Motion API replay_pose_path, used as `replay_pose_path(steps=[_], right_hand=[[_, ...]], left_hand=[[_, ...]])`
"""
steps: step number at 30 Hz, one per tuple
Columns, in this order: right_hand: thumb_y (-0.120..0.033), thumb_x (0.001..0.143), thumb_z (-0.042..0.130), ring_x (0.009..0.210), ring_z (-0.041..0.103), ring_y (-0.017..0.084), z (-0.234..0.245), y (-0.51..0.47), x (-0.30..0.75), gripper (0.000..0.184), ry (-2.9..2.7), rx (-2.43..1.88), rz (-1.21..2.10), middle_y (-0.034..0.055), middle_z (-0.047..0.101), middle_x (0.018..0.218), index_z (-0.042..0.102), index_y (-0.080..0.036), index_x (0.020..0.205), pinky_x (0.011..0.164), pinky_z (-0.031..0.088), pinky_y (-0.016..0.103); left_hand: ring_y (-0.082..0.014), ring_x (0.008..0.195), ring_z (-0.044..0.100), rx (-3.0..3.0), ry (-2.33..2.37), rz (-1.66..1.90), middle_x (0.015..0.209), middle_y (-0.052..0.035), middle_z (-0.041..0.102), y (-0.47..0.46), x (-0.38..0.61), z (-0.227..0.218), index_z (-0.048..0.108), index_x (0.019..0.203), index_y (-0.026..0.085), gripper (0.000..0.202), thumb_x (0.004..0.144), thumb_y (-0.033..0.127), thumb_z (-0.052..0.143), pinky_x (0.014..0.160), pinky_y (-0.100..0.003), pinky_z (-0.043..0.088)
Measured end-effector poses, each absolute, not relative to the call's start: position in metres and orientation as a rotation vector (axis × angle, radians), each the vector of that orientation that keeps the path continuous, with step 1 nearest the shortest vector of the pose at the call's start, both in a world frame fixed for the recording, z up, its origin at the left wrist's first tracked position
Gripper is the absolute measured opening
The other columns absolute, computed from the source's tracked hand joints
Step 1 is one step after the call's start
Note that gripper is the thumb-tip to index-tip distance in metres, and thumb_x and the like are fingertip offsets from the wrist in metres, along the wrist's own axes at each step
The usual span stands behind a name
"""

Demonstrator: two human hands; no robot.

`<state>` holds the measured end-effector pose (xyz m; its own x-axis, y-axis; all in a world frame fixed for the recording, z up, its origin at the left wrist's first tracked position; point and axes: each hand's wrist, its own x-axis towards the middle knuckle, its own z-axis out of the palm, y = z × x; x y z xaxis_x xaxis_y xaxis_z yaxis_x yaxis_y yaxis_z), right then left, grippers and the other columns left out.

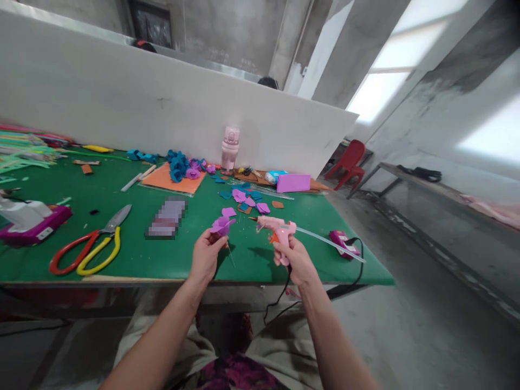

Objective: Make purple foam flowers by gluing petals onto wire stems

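My left hand [206,254] pinches a purple artificial flower [221,225] above the table's front part; a thin stem or wire slants down below it. In my right hand [296,255] is a pink hot glue gun [280,227], gripped by its handle, with a red light showing. Its nozzle points left toward the flower, a short gap apart from it. A long clear glue stick [329,240] juts from the back of the gun. Behind the hands lie loose purple petals [239,196] and teal petals [255,195].
On the green table [134,254] are red-and-yellow-handled scissors [97,238], a blurred-out phone-like object [166,218], and finished teal flowers [177,166] on an orange sheet [173,181]. A pink bottle [230,150] stands by the white partition [162,97]. A purple power strip [345,245] lies right.
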<state>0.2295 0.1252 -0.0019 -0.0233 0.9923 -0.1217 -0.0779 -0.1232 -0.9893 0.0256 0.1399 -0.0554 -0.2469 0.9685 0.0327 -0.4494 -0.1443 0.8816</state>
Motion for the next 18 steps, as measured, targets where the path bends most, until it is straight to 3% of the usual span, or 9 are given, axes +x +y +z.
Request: replay_pose_path(steps=[7, 10, 14, 18], right_hand=[[-0.028, 0.066, 0.052, 0.042, 0.044, 0.009, -0.025, 0.183, 0.271, 0.017, -1.330, -1.737, 0.997, -0.0031, 0.049, 0.050, 0.056, -0.013, 0.070, 0.041, 0.032, 0.020], [-0.030, 0.069, 0.052, 0.044, 0.045, 0.011, -0.033, 0.195, 0.274, 0.018, -1.428, -1.837, 0.871, -0.0014, 0.054, 0.052, 0.059, -0.014, 0.074, 0.043, 0.031, 0.022], [-0.030, 0.073, 0.055, 0.070, 0.058, 0.018, -0.035, 0.203, 0.272, 0.022, -1.575, -1.939, 0.655, 0.0099, 0.066, 0.080, 0.062, -0.013, 0.085, 0.057, 0.036, 0.024], [-0.033, 0.080, 0.050, 0.086, 0.060, 0.024, -0.036, 0.204, 0.269, 0.027, -1.647, -2.008, 0.501, 0.0166, 0.065, 0.096, 0.062, -0.011, 0.092, 0.064, 0.036, 0.026]], left_hand=[[-0.0082, 0.060, 0.052, 0.800, 0.965, 1.624, 0.073, 0.0012, 0.062, 0.141, 0.023, -0.057, 0.063, 0.089, 0.016, 0.028, 0.063, 0.022, 0.073, 0.060, -0.022, 0.042], [-0.0079, 0.059, 0.052, 0.791, 0.973, 1.623, 0.073, 0.0015, 0.062, 0.141, 0.023, -0.057, 0.064, 0.089, 0.017, 0.029, 0.062, 0.022, 0.073, 0.060, -0.022, 0.042], [-0.0074, 0.057, 0.051, 0.753, 0.969, 1.613, 0.070, 0.0020, 0.062, 0.138, 0.023, -0.053, 0.064, 0.085, 0.017, 0.028, 0.059, 0.023, 0.075, 0.058, -0.022, 0.042], [-0.0078, 0.055, 0.051, 0.733, 0.960, 1.558, 0.068, 0.0015, 0.062, 0.141, 0.019, -0.033, 0.065, 0.081, 0.016, 0.028, 0.057, 0.023, 0.076, 0.055, -0.022, 0.042]])
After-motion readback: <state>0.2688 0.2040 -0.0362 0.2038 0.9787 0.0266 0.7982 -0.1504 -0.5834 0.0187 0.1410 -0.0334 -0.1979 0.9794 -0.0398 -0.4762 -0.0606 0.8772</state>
